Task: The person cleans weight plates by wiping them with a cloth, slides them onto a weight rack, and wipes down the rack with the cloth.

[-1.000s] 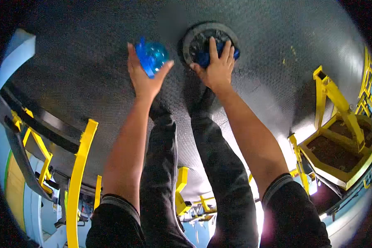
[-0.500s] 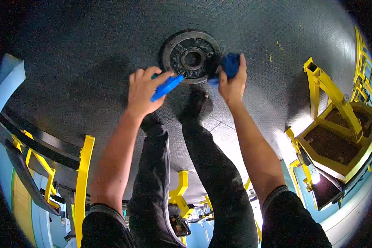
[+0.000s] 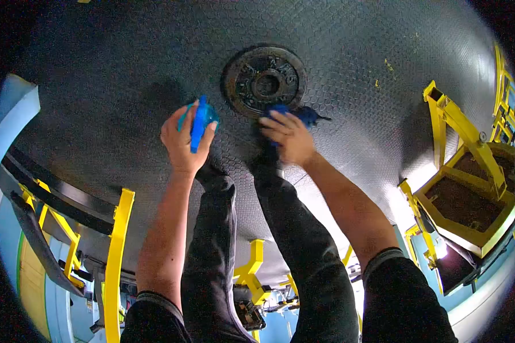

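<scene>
A round black weight plate (image 3: 243, 94) with raised lettering and a centre hole lies flat on the dark floor. My left hand (image 3: 182, 137), left of the plate, is closed around a spray bottle (image 3: 199, 123) with a bright blue head and a teal body, seen from above. With fingers curled, my right hand (image 3: 292, 137) presses a dark blue cloth (image 3: 307, 116) against the plate's near edge. Part of the cloth hangs out to the right, and the rest is hidden under the fingers.
Textured black rubber flooring (image 3: 126, 68) surrounds the plate. My legs (image 3: 212, 246) stand just this side of it. Yellow-framed gym equipment (image 3: 460, 137) is on the right, and a yellow post (image 3: 119, 251) with black rails stands at left.
My left hand has moved left with the spray bottle, turning its head more upright. My right hand has brought the cloth left and down to the plate's near edge.
</scene>
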`<state>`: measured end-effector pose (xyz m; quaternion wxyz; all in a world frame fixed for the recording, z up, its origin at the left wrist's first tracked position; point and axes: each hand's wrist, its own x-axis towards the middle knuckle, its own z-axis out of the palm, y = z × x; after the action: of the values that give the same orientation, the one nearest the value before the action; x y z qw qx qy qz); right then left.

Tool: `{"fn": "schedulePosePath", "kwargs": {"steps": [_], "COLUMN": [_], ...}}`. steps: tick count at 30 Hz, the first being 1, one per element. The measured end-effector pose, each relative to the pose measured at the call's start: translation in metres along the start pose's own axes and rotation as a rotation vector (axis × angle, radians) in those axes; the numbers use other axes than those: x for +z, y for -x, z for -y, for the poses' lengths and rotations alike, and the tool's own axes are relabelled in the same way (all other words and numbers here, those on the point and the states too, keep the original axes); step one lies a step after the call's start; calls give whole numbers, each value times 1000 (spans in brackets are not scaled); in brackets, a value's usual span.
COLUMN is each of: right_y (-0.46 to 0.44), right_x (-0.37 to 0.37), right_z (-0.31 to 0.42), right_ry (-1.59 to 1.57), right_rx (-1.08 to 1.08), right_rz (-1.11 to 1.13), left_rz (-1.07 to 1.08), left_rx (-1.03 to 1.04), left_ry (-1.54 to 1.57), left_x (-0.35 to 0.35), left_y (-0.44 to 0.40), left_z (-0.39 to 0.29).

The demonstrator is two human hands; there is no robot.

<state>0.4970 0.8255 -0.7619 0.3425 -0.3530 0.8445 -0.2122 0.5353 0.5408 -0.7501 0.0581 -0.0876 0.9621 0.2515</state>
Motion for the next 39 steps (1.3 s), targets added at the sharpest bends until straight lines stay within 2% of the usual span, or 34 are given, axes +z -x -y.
{"fn": "schedulePosePath", "kwargs": {"steps": [2,4,6,7,9,11,13,15,17,18,19,21,22,24,25,27,28,29,31,33,34,35,37,38,39], "right_y": [15,-8,-63,-84,-120,-118,-89,-58,-30,-22,-16,-22,-32,-61,-77,-80,-70,-55,-25,15,36,60,108,122,135], "right_x": [18,-9,-41,-42,-23,-32,-30,-9,17,26,32,2,-13,-42,-47,-20,-8,2,0,-11,-17,-22,-23,-27,-34], "right_z": [-38,-37,-26,-20,-14,-14,-18,-3,25,35,47,54,54,43,36,31,29,25,19,24,21,16,0,2,4], "right_ry": [-49,7,-40,42,135,147,-30,-24,-149,-172,-337,-609,-617,-225,-152,172,33,37,-268,-466,-661,-859,-1247,-1242,-1311], "right_rx": [166,369,336,265,87,45,206,314,386,390,405,602,593,326,293,196,140,140,122,537,722,904,1129,1133,1116], "right_rz": [-181,-528,-621,-585,-532,-492,-570,-573,-515,-410,-386,-159,-165,-754,-715,-441,-391,-382,-292,-150,-225,-299,-526,-532,-631], "left_rz": [6,21,65,83,-123,-75,-42,85,79,97,118,186,227,275,250,241,148,57,-31,-10,32,179,342,343,430], "left_rx": [-19,-50,-15,-18,-91,-143,-191,-127,-453,-505,-556,-536,-496,-469,-430,-383,-386,-397,-287,-138,-62,-52,130,135,237], "left_ry": [-39,-79,-85,-80,184,184,189,-111,-100,-43,10,47,86,113,205,309,384,459,450,368,290,177,-21,-14,-254], "left_x": [-2,1,7,14,24,21,10,-2,-9,-12,-17,-18,-20,-16,-12,-7,-4,-2,3,9,9,11,34,46,61], "left_y": [-4,-1,9,19,34,49,61,69,89,98,109,140,148,157,159,150,136,124,83,39,15,-3,-29,-36,-41], "left_z": [3,7,11,14,23,22,23,23,4,-7,-20,-49,-63,-83,-93,-105,-111,-116,-120,-122,-126,-132,-136,-137,-135]}}
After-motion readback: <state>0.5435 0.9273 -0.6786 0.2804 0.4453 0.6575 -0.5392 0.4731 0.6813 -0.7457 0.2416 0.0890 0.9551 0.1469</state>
